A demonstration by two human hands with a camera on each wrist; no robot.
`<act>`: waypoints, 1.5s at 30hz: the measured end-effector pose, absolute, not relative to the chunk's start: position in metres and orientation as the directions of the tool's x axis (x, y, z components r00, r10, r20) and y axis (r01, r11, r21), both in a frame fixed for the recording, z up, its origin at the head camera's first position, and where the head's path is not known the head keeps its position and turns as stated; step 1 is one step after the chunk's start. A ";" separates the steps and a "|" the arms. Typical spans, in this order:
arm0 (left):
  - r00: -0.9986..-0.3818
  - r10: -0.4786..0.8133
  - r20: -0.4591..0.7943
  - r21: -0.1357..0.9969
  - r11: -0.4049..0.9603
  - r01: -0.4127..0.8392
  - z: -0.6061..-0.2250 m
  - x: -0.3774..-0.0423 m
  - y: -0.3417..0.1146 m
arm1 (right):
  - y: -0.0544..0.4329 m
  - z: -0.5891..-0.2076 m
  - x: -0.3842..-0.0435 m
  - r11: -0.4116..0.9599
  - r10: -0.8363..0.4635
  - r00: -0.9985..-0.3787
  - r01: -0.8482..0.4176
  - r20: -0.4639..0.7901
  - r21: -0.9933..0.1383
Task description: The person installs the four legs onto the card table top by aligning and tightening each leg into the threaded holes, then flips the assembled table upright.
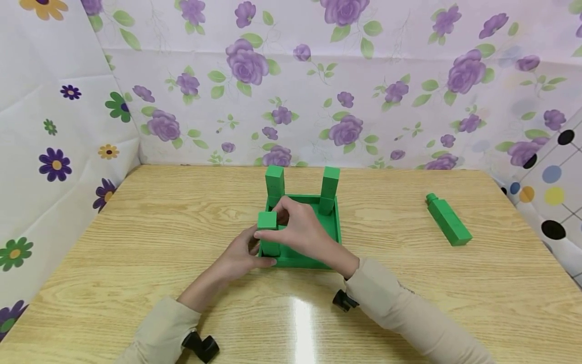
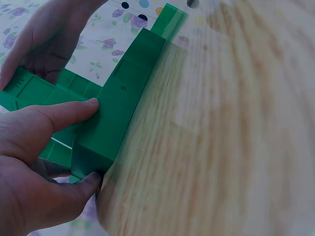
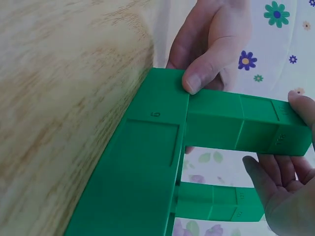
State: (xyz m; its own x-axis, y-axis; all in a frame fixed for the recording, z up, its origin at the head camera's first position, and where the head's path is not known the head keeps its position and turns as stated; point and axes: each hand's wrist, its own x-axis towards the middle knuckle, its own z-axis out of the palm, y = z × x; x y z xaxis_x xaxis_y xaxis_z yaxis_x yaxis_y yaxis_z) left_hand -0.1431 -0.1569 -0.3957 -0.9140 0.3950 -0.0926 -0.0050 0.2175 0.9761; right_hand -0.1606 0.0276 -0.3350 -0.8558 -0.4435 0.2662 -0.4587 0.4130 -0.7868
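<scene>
A square green tray (image 1: 302,263) has upright green posts at its corners: the back left post (image 1: 275,181), the back right post (image 1: 330,184) and the front left post (image 1: 267,221). My left hand (image 1: 238,257) grips the tray's front left corner, its thumb on the front wall (image 3: 129,172). With thumb and fingers, my right hand (image 1: 303,230) pinches the upper part of the front left post. That post stands upright over the corner, as the lying-sideways right wrist view shows, its foot right at the tray's wall. In the head view my right hand hides part of the tray's floor.
A loose green post (image 1: 447,220) with a narrow peg at one end lies on its side on the wooden table (image 1: 386,283), to the right of the tray. Flowered cloth (image 1: 309,101) hangs behind the table's back edge.
</scene>
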 end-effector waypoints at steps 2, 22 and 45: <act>-0.916 0.391 -0.093 0.975 0.222 -0.004 -0.395 -0.142 -0.157 | 0.027 -0.334 -0.160 0.430 -0.439 -0.858 -0.461 0.267 -0.776; -0.912 0.399 -0.091 0.978 0.210 -0.006 -0.395 -0.143 -0.157 | 0.052 -0.328 -0.194 0.131 -0.804 -0.584 -0.351 0.107 -0.927; -0.912 0.400 -0.093 0.981 0.193 -0.015 -0.397 -0.144 -0.157 | 0.053 -0.329 -0.205 0.027 -0.862 -0.502 -0.171 0.064 -0.985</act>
